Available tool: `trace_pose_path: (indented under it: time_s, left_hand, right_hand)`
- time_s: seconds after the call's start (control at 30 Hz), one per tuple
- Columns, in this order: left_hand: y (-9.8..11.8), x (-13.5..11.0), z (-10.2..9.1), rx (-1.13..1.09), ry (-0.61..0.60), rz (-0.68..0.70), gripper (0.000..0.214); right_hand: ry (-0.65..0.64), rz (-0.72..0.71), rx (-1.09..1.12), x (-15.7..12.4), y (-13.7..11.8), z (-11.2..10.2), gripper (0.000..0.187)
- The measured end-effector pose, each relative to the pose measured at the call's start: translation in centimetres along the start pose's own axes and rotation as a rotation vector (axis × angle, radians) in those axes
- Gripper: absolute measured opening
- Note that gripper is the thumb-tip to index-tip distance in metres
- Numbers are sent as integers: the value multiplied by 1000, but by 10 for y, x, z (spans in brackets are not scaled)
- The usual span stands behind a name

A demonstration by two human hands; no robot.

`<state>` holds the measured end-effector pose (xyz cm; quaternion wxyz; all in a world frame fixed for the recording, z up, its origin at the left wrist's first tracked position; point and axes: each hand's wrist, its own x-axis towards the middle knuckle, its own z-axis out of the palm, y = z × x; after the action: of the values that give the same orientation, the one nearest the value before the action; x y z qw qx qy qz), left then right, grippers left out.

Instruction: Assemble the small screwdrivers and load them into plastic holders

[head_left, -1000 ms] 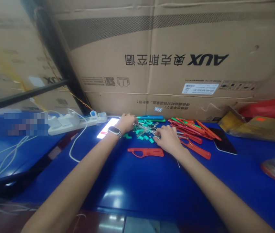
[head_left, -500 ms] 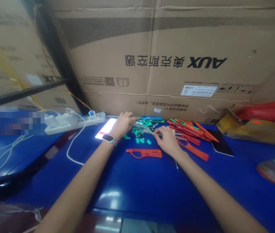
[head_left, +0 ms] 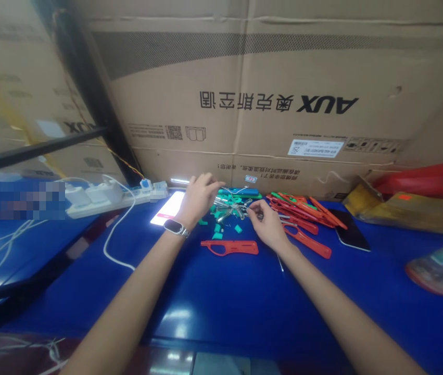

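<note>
1. The left hand (head_left: 200,197) is lifting a little off the pile of green bits and metal clips (head_left: 227,211). A second ago it was lying flatter on the pile's far-left edge. Now the fingers are bunching and pointing right over the pile. It is partly curled, not a fist, and I cannot tell whether it is actually holding anything.
2. The right hand (head_left: 267,225) is switching from a palm-down spread on the pile to a pinch. Thumb and forefinger are closing on a thin metal clip (head_left: 247,209) at the pile's right edge, with the other fingers curling loosely under.
3. My read: rummaging is giving way to picking out single pieces. The pile is staying put between the two hands, near the back of the table.
4. The red handle shell (head_left: 229,247) is lying flat just in front of the pile, not shifting and not touched by either hand.
5. Surface: a glossy blue table (head_left: 221,307) is catching glare. A heap of red shells (head_left: 303,216) is sitting just right of the right hand, with a dark phone (head_left: 348,234) beyond it. A lit phone (head_left: 167,208) is glowing beside the left wrist, and a white power strip (head_left: 104,200) is trailing cables off to the left.
6. Room: a big cardboard box (head_left: 244,104) is standing right behind the table with its print upside down. More boxes are stacking up at the left behind a black frame bar.
</note>
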<state>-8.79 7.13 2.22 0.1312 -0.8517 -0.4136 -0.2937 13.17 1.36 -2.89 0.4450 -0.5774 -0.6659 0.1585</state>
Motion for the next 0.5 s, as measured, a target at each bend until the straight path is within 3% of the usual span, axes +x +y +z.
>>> trace_pose_path:
  time_s: [0.1,0.3,0.5]
  left_hand:
    - [3,2,-4,-25,76,-21,30]
    - [5,0,-6,-77,195,46,26]
    - [10,-1,-6,-85,236,107,26]
  right_hand:
    - [-6,2,-39,0,2,0,13]
    - [-107,-112,-361,-3,2,2,12]
    - [-94,-198,-340,-7,-8,5,39]
